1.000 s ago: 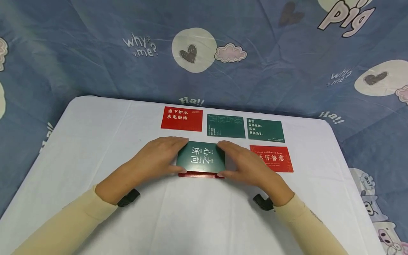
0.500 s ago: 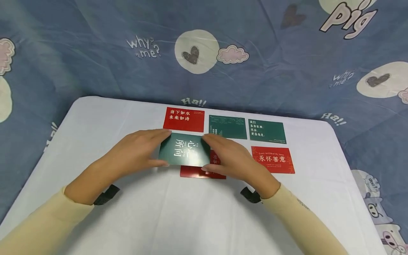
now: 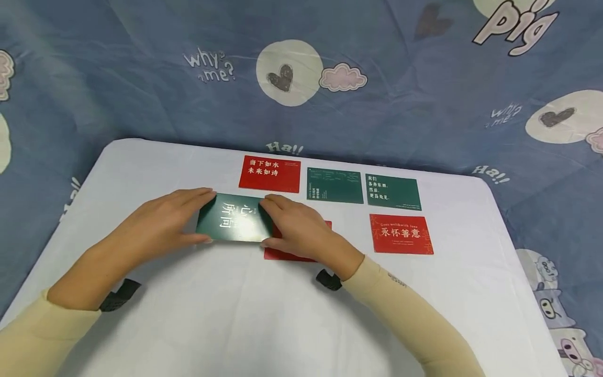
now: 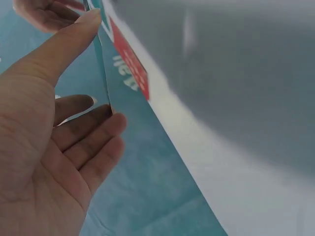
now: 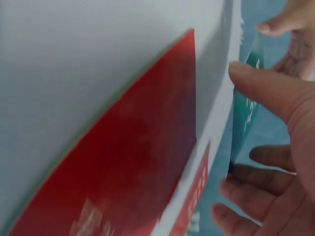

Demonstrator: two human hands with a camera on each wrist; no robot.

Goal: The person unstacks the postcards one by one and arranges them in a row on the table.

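Green card [image 3: 235, 218] held above a white table [image 3: 226, 324]

At its nine o'clock, the left hand [image 3: 160, 225] pinches one end; at three, the right hand [image 3: 299, 225] pinches the other, partly hiding a red card [image 3: 285, 254] at four. The step looks like positioning; setting down would call for lowering both ends evenly.

On blue cloth [image 3: 141, 94] stand "pig", "why me?" and "Ha!!". The right red card [image 3: 401, 242] reads "永怀善意", the far red card [image 3: 269, 180] "当下如水 未来如诗". The left green card [image 3: 237, 233] shows "所向".
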